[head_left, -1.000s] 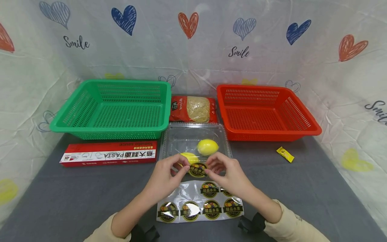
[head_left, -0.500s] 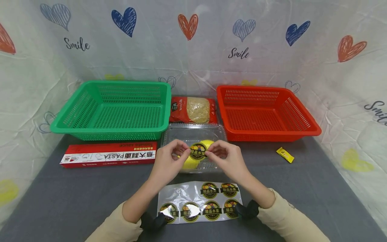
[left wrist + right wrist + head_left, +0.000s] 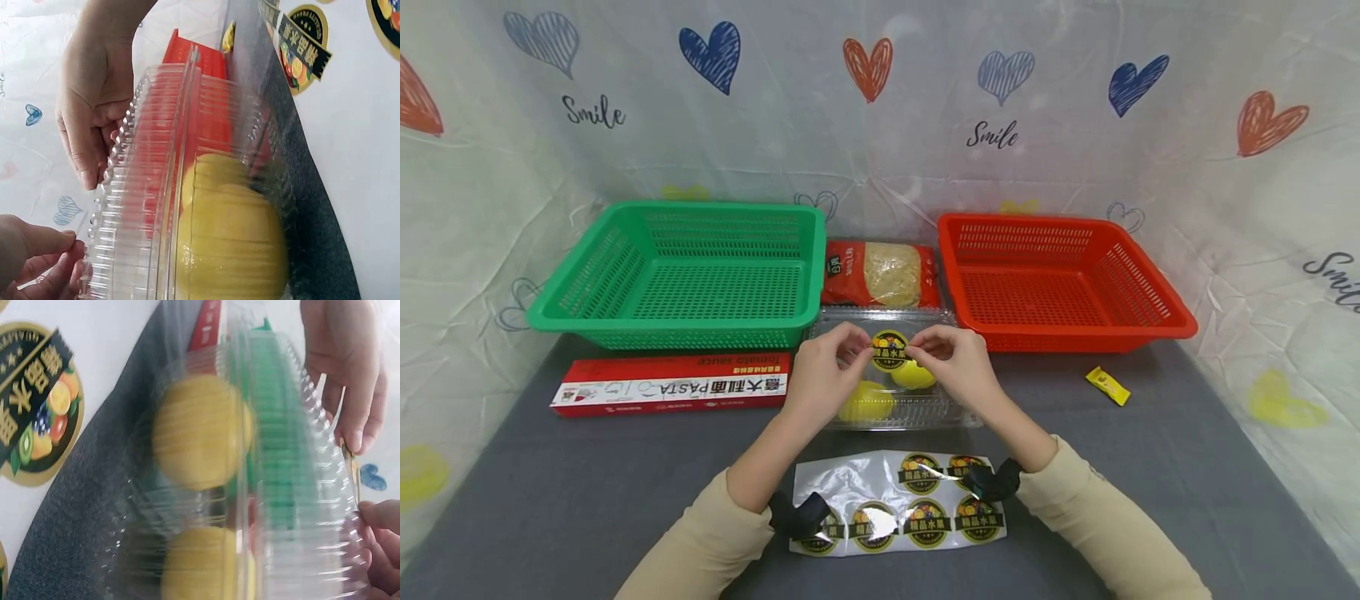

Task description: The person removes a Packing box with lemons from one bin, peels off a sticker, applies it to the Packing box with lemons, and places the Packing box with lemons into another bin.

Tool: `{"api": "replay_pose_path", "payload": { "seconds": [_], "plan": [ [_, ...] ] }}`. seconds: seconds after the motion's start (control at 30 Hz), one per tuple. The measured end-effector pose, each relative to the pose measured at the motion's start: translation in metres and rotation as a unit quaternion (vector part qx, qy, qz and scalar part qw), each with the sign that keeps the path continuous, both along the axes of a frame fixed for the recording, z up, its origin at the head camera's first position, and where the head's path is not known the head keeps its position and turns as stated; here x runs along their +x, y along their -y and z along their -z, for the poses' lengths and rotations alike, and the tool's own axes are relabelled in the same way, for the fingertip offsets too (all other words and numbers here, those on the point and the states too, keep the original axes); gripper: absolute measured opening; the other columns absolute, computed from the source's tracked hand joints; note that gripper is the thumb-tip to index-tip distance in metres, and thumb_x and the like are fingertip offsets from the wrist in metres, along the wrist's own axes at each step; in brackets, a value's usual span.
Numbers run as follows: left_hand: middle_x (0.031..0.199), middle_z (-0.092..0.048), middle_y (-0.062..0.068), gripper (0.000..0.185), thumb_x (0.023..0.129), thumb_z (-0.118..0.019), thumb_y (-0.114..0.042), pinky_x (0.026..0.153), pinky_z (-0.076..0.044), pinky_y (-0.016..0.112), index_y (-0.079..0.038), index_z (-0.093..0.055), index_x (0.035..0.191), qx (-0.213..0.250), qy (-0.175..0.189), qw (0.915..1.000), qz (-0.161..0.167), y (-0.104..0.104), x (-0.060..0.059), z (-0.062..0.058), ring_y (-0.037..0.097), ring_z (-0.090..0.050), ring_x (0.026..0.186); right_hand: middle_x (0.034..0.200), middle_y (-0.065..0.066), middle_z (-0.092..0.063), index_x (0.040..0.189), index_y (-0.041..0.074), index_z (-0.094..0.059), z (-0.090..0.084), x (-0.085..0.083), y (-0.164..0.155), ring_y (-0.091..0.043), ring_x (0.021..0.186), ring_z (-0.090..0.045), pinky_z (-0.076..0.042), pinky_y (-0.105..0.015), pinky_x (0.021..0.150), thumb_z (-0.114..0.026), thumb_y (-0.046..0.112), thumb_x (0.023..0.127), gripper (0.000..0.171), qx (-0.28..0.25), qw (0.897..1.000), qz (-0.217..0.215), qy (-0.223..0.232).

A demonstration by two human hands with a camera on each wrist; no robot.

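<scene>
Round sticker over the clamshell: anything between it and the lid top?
Nothing visible. Left hand and right hand pinch the round sticker by its edges, just above the closed clear clamshell box holding two lemons. Whether it touches the lid cannot be told.

I see two bare hands, the left hand (image 3: 823,371) and the right hand (image 3: 955,367), with no rings or gloves on them. Both forearms wear cream long sleeves (image 3: 700,546), pushed back from the wrists. Under each wrist sits a black strap with a small dark camera mount (image 3: 797,515), one left, one right (image 3: 988,482).
</scene>
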State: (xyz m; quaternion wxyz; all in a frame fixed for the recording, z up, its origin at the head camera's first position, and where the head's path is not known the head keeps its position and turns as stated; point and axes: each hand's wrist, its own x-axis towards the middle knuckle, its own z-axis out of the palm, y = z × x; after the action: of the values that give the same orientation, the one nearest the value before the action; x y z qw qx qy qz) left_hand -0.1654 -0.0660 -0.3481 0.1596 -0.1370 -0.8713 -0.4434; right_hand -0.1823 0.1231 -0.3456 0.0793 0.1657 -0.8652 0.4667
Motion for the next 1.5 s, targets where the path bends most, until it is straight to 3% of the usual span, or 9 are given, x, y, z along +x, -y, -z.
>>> {"api": "replay_pose_path", "payload": {
  "seconds": [0.27, 0.67, 1.17, 1.5],
  "plan": [
    [0.077, -0.067, 0.001, 0.006, 0.082, -0.068, -0.012, 0.060, -0.049, 0.027, -0.012, -0.066, 0.087, -0.067, 0.024, 0.9971, -0.027, -0.003, -0.009, 0.002, 0.012, -0.060, 0.066, 0.075, -0.006, -0.068, 0.082, 0.003, -0.070, 0.012, -0.016, 0.002, -0.015, 0.063, -0.062, -0.052, -0.026, 0.059, -0.071, 0.010, 0.079, 0.008, 0.026, 1.000, 0.014, 0.001],
    [0.075, -0.067, 0.000, 0.008, 0.081, -0.069, -0.014, 0.052, -0.046, 0.027, -0.013, -0.068, 0.088, -0.129, 0.055, 0.9886, -0.053, -0.006, -0.012, 0.005, 0.013, -0.062, 0.065, 0.074, -0.005, -0.068, 0.081, 0.004, -0.072, 0.019, -0.017, 0.005, -0.014, 0.062, -0.062, -0.052, -0.026, 0.057, -0.072, 0.010, 0.078, 0.006, 0.043, 0.999, 0.013, -0.009],
    [0.071, -0.067, -0.001, 0.008, 0.076, -0.071, -0.011, 0.052, -0.046, 0.030, -0.012, -0.069, 0.083, -0.159, 0.004, 0.9854, -0.062, -0.008, -0.014, 0.013, 0.014, -0.061, 0.064, 0.071, -0.004, -0.068, 0.078, 0.004, -0.072, 0.022, -0.018, 0.007, -0.013, 0.061, -0.062, -0.051, -0.025, 0.056, -0.073, 0.007, 0.076, 0.004, 0.057, 0.998, 0.016, -0.036],
    [0.071, -0.065, -0.002, 0.008, 0.076, -0.072, -0.011, 0.051, -0.045, 0.030, -0.012, -0.069, 0.084, -0.172, 0.008, 0.9827, -0.069, -0.009, -0.013, 0.013, 0.016, -0.059, 0.063, 0.071, -0.003, -0.068, 0.077, 0.005, -0.072, 0.023, -0.018, 0.008, -0.013, 0.061, -0.061, -0.050, -0.024, 0.056, -0.074, 0.007, 0.075, 0.004, 0.066, 0.997, 0.015, -0.038]
  ]
}}
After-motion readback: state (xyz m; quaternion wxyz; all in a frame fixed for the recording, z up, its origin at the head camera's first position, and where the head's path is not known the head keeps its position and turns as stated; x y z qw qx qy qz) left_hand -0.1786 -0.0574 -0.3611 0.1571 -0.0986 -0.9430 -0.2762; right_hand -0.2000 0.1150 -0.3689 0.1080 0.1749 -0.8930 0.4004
